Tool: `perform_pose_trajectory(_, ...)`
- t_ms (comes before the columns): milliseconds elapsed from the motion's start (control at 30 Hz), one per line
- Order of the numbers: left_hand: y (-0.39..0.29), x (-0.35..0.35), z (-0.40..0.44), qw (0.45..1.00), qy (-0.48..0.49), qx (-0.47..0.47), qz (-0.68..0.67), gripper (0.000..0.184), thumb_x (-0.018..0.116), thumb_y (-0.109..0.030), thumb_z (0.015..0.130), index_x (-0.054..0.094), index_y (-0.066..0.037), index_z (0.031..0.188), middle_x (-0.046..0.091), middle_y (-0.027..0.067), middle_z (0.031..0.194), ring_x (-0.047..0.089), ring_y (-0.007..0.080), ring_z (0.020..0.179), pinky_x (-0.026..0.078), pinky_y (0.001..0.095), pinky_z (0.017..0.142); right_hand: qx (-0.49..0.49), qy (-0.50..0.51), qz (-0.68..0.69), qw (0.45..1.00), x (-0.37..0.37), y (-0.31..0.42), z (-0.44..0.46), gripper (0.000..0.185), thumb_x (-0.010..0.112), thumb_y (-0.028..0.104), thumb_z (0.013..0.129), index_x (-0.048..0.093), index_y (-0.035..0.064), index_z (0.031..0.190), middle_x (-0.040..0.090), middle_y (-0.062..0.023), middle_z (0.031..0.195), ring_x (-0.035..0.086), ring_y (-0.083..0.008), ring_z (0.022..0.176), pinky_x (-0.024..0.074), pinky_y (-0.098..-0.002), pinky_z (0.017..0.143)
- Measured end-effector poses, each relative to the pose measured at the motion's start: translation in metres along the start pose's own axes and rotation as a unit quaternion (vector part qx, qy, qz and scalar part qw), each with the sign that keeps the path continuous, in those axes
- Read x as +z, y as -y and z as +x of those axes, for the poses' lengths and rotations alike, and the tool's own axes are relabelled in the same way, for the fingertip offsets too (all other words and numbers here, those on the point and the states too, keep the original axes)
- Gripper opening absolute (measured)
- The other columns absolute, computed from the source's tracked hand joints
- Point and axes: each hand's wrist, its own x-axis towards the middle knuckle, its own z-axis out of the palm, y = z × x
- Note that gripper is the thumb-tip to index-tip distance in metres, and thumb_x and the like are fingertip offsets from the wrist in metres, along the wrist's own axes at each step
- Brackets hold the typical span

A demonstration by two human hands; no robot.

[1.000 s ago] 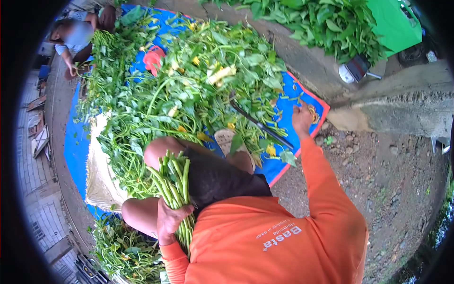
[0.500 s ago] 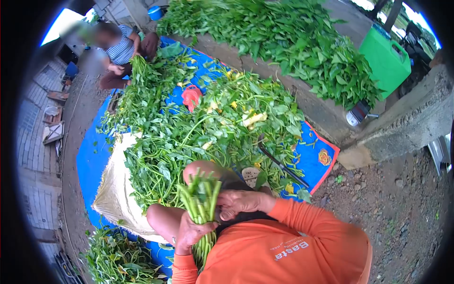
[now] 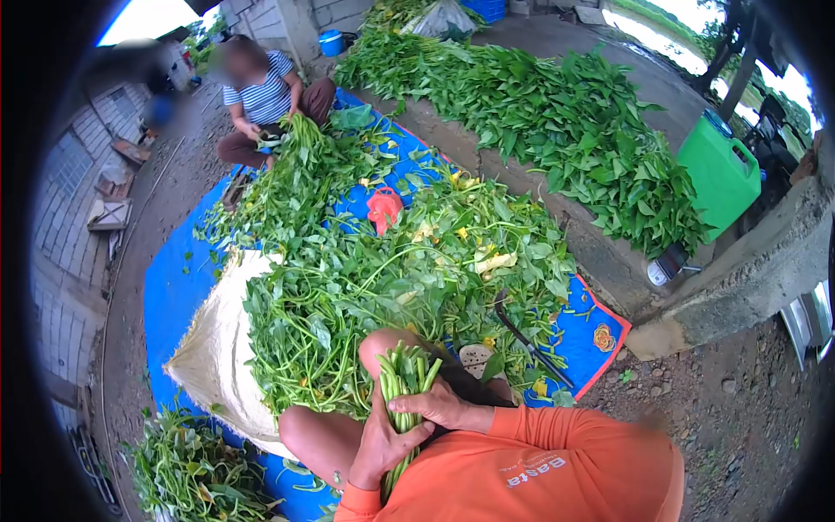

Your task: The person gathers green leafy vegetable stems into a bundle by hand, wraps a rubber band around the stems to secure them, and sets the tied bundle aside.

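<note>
A bunch of thick green vegetable stems (image 3: 407, 372) stands upright over my lap, its blunt ends facing up. My left hand (image 3: 383, 445) is wrapped round its lower part. My right hand (image 3: 435, 405) closes round the stems from the other side, just above the left, with its thumb across them. The lower end of the bunch runs down against my orange shirt. In front of my crossed legs lies a large heap of leafy green stems (image 3: 322, 322). A long, dark, curved blade (image 3: 531, 341) rests on the heap's right side.
A blue tarp (image 3: 174, 287) lies under the heap, with a white sack (image 3: 230, 335) at left. A red plastic bag (image 3: 384, 211) sits mid-heap. Across from me a person (image 3: 270, 100) handles greens. Bundled greens (image 3: 557, 130) line the concrete ledge near a green jug (image 3: 718, 174).
My right hand has moved from beside the bunch to grip round it. The view has tilted up, showing more background. The person opposite now holds their head and torso more upright.
</note>
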Motion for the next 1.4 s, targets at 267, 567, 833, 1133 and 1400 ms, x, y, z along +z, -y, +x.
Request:
perform_pose_trajectory(267, 0.030, 0.010, 0.052, 0.972, -0.045, -0.125, -0.192, 0.097, 0.021, -0.073, 0.111, 0.039, 0.008, 0.161, 0.048, 0.0197, 0.160, 0.045, 0.0251, 0.149, 0.029, 0.0393, 0.127, -0.020, -0.004, 0.034, 0.999, -0.008, -0.006, -0.004, 0.078, 0.082, 0.019, 0.088, 0.050, 0.0033, 0.157, 0.062, -0.0072, 0.144, 0.055, -0.0182, 0.134, 0.0414, -0.0386, 0.118)
perform_pose_trajectory(567, 0.048, 0.022, 0.071, 0.877, -0.037, -0.229, -0.421, 0.082, 0.037, -0.063, 0.113, 0.045, 0.006, 0.157, 0.062, 0.0215, 0.146, 0.067, 0.0314, 0.125, 0.053, 0.0431, 0.110, 0.001, 0.020, -0.092, 0.996, -0.029, 0.030, -0.015, 0.063, 0.084, 0.028, 0.088, 0.061, 0.0023, 0.140, 0.066, -0.0101, 0.130, 0.059, -0.0231, 0.124, 0.0457, -0.0407, 0.110)
perform_pose_trajectory(833, 0.040, 0.027, 0.076, 0.839, -0.036, -0.275, -0.468, 0.056, 0.048, -0.047, 0.113, 0.058, 0.001, 0.141, 0.070, 0.0175, 0.128, 0.070, 0.0274, 0.115, 0.056, 0.0421, 0.102, -0.034, 0.003, -0.177, 0.984, -0.035, 0.027, -0.020, 0.072, 0.082, 0.030, 0.090, 0.056, 0.0035, 0.152, 0.065, -0.0142, 0.139, 0.058, -0.0283, 0.131, 0.0406, -0.0427, 0.118)
perform_pose_trajectory(1133, 0.044, 0.028, 0.068, 0.941, -0.120, -0.133, -0.287, 0.017, 0.059, -0.006, 0.098, 0.060, -0.010, 0.081, 0.060, -0.0024, 0.080, 0.050, 0.0067, 0.076, 0.046, 0.0284, 0.071, -0.075, -0.031, -0.238, 0.968, -0.046, 0.022, -0.023, 0.060, 0.086, 0.030, 0.089, 0.064, 0.0021, 0.138, 0.068, -0.0111, 0.131, 0.059, -0.0255, 0.125, 0.0438, -0.0436, 0.114)
perform_pose_trajectory(1400, 0.064, 0.044, 0.069, 0.968, -0.068, -0.177, -0.163, 0.024, 0.061, -0.001, 0.098, 0.051, -0.010, 0.078, 0.048, -0.0082, 0.077, 0.038, 0.0022, 0.072, 0.034, 0.0222, 0.059, 0.236, -0.013, 0.103, 0.966, -0.165, -0.010, -0.075, 0.045, 0.079, 0.026, 0.094, 0.073, 0.0075, 0.134, 0.072, -0.0029, 0.099, 0.064, -0.0139, 0.089, 0.0566, -0.0370, 0.087)
